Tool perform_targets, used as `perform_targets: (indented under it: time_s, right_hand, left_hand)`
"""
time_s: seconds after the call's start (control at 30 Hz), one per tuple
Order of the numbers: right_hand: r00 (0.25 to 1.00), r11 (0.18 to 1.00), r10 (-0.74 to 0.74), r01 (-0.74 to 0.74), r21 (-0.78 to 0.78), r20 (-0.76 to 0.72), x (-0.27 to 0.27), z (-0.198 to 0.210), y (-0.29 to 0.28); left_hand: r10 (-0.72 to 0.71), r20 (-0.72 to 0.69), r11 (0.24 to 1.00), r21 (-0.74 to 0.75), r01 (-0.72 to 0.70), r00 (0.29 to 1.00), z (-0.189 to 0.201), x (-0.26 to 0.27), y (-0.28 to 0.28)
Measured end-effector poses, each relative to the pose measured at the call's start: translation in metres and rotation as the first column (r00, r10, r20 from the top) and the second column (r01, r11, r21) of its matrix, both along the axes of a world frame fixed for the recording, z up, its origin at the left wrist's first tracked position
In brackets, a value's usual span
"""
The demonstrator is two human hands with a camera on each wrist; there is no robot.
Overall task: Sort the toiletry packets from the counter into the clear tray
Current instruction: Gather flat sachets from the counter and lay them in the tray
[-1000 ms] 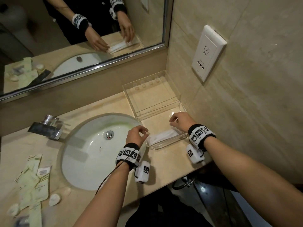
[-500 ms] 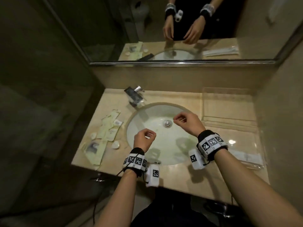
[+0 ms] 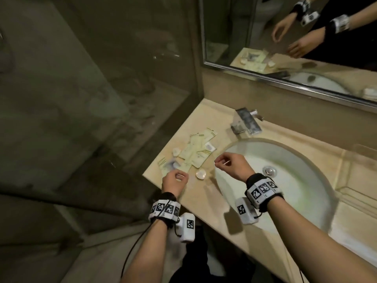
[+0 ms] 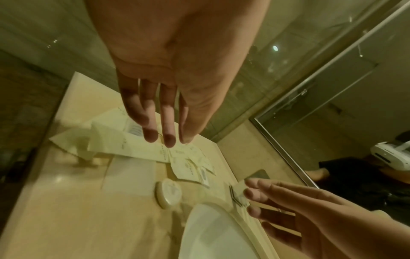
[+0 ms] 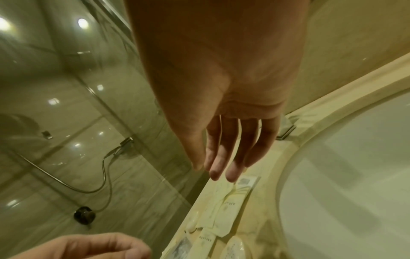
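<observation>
A heap of pale flat toiletry packets [image 3: 196,151] lies on the beige counter left of the sink, with small round wrapped soaps [image 3: 201,174] beside it. My left hand [image 3: 177,176] hovers over the near end of the heap, fingers relaxed and holding nothing. The left wrist view shows its fingertips [image 4: 168,140] just above the packets [image 4: 133,140]. My right hand [image 3: 221,162] hangs empty over the heap's right edge by the sink rim, fingers straight [image 5: 221,168] above the packets [image 5: 226,206]. The clear tray [image 3: 361,152] is only partly in view at the far right.
A white oval sink [image 3: 295,201] fills the counter's middle, with a chrome faucet [image 3: 245,121] behind it. A glass shower wall [image 3: 102,99] stands directly left of the counter edge. A mirror [image 3: 295,37] runs along the back.
Both hands left the clear tray at the right, crossed over the sink and now hover over the packet heap at the left. The head view swung left with them.
</observation>
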State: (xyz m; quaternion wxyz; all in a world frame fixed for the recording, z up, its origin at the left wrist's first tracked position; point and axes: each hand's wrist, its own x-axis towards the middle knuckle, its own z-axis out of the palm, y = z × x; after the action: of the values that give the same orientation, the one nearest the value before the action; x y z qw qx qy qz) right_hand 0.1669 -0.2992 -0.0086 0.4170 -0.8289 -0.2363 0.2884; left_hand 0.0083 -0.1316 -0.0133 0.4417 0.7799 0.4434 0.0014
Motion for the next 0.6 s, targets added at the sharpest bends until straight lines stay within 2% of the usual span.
perform_targets:
  time_s: [0.13, 0.37, 0.47, 0.6]
  right_hand:
    - [1.0, 0.996, -0.017, 0.019, -0.086, 0.02, 0.004, -0.015, 0.048]
    - [0.982, 0.949, -0.187, 0.179, -0.26, -0.005, 0.029, -0.048, 0.106]
    - [0.955, 0.91, -0.297, 0.287, -0.301, 0.012, 0.048, -0.057, 0.123]
    - [0.922, 0.867, -0.387, 0.359, -0.346, -0.013, 0.067, -0.062, 0.137]
  left_hand:
    - [0.02, -0.014, 1.0, -0.023, -0.021, 1.0, -0.012, 0.01, 0.041]
    - [-0.061, -0.007, 0.993, -0.105, 0.06, 0.998, -0.034, 0.049, 0.082]
    - [-0.183, -0.101, 0.983, -0.048, 0.179, 0.978, -0.038, 0.065, 0.088]
    - [-0.337, -0.3, 0.928, 0.053, 0.368, 0.893, -0.044, 0.075, 0.086]
